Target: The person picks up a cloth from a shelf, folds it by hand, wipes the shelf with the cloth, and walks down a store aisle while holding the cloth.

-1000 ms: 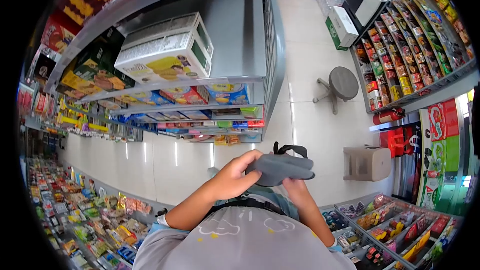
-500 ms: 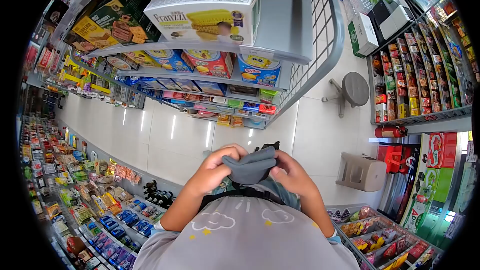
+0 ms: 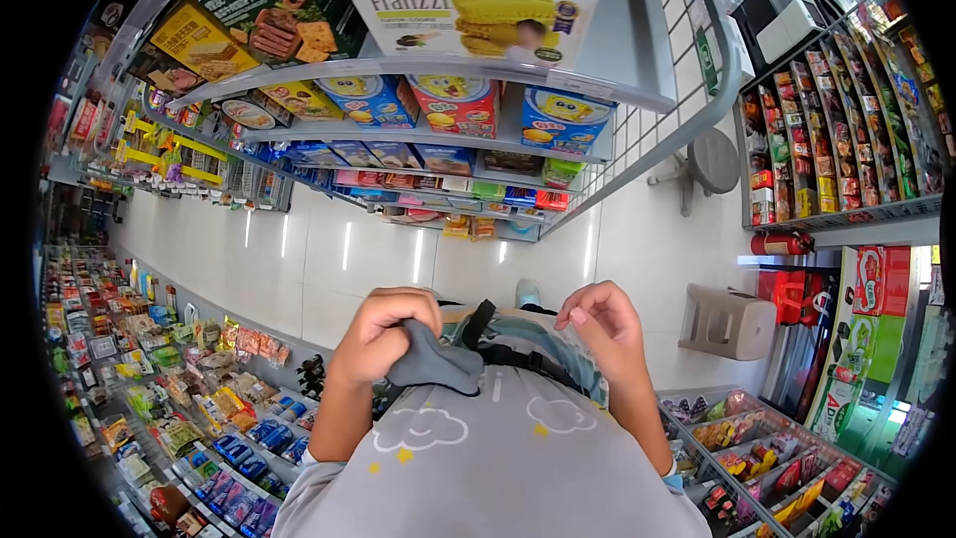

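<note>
My left hand (image 3: 386, 331) is closed on a dark grey cloth (image 3: 438, 361), gathered in the fist, its loose end hanging against the front of my light grey top (image 3: 498, 458). What kind of cloth piece it is, I cannot make out. My right hand (image 3: 603, 327) is apart from the cloth, over my right thigh, with fingers loosely bent and nothing visible in them. Between the hands a black strap (image 3: 480, 321) sticks up from a black belt (image 3: 538, 361) at my waist.
A shelf rack with a wire side (image 3: 687, 80) stands in front, carrying a Franzzi box (image 3: 478, 10) and other snack boxes. Packed goods shelves line the left (image 3: 199, 408) and lower right (image 3: 777, 468). A beige stool (image 3: 732, 324) and a grey round stool (image 3: 712, 161) stand on the right.
The right hand has let go of the grey cloth and moved right. The left hand has drawn the cloth to the left. The view has shifted slightly, so the rack appears further right.
</note>
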The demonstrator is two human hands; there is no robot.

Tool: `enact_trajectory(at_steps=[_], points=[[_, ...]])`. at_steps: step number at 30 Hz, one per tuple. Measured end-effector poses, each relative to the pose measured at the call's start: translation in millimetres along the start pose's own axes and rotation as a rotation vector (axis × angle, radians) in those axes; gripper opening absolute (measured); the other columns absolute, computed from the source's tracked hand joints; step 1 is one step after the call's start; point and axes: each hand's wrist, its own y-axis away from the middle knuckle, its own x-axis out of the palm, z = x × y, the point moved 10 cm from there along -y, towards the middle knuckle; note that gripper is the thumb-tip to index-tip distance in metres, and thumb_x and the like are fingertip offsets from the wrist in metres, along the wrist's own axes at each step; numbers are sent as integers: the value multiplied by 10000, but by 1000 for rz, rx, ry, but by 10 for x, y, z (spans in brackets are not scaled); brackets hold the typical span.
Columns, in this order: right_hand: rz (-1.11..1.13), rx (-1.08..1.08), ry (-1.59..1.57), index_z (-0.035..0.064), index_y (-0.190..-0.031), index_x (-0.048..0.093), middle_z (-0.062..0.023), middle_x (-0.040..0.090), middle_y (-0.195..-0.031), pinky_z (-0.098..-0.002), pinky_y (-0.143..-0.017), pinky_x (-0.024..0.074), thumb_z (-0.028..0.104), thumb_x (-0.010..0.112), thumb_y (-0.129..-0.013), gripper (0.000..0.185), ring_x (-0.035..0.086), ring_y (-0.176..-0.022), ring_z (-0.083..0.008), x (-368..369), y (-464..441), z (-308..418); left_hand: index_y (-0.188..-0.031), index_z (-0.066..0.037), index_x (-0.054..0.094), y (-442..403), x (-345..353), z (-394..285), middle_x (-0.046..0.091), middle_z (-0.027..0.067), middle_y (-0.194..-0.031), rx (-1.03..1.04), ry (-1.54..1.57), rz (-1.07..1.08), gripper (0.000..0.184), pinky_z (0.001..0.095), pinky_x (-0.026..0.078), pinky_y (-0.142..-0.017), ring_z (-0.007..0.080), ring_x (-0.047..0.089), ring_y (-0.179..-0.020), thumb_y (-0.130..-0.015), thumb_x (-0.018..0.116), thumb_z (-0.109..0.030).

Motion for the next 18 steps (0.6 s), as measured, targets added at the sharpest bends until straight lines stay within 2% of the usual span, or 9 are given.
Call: enact_trajectory(at_steps=[2,3,4,6,7,8,10,14,18], points=[[39,-26,15,41,-967,574,-54,645,-970,-311,-876,501,-11,648,-978,92,630,-927,-140,170,2,19,-804,31,632,-72,166,-29,697,135,-820,-49,-66,122,168,310,498,-725,224,665,-805,-754,471,19],[79,-53,29,37,-980,581,-62,645,-975,-320,-894,493,-25,650,-969,94,626,-944,-147,274,7,41,-827,-4,665,-102,203,-32,719,85,-834,-77,-87,131,150,303,499,-691,199,666,-765,-859,522,-36],[77,-51,32,37,-980,581,-62,645,-975,-320,-894,493,-25,650,-969,94,626,-944,-147,349,0,47,-827,-4,665,-136,219,-47,719,85,-834,-77,-82,132,150,303,499,-691,199,666,-765,-859,522,-36],[147,-69,81,28,-1009,594,-69,647,-979,-327,-919,478,-40,671,-946,120,621,-966,-158,579,-25,71,-848,-40,695,-153,374,76,712,53,-770,-209,-186,283,196,309,490,-629,165,656,-680,-962,613,-177],[146,-68,84,28,-1009,594,-69,647,-979,-327,-919,478,-40,671,-946,120,621,-966,-158,644,-47,54,-834,-76,697,-159,426,113,692,24,-688,-266,-241,324,286,314,471,-574,155,632,-589,-980,680,-321],[164,-77,107,26,-1012,599,-67,646,-979,-323,-912,480,-44,675,-940,126,619,-959,-159,728,-66,44,-834,-76,697,-165,439,124,692,24,-688,-264,-238,324,286,314,471,-574,155,632,-589,-980,680,-321],[191,-88,133,25,-1015,603,-64,645,-978,-319,-904,482,-49,679,-934,133,618,-952,-159,891,-124,17,-833,-47,691,-125,515,173,679,32,-653,-246,-342,440,228,283,457,-545,140,623,-558,-958,726,-234],[147,-123,196,35,-967,621,-65,640,-959,-313,-867,484,-47,704,-906,131,618,-931,-171,1094,-209,-32,-873,-51,683,-73,332,181,669,25,-644,-213,-297,411,176,272,451,-556,135,606,-559,-954,733,-199],[162,-181,297,36,-916,633,-75,637,-944,-309,-815,490,-36,729,-881,125,626,-883,-192,1277,-259,-10,-880,-92,683,-13,132,166,644,-13,-639,-257,-171,343,214,277,460,-586,113,590,-574,-976,703,-282]])
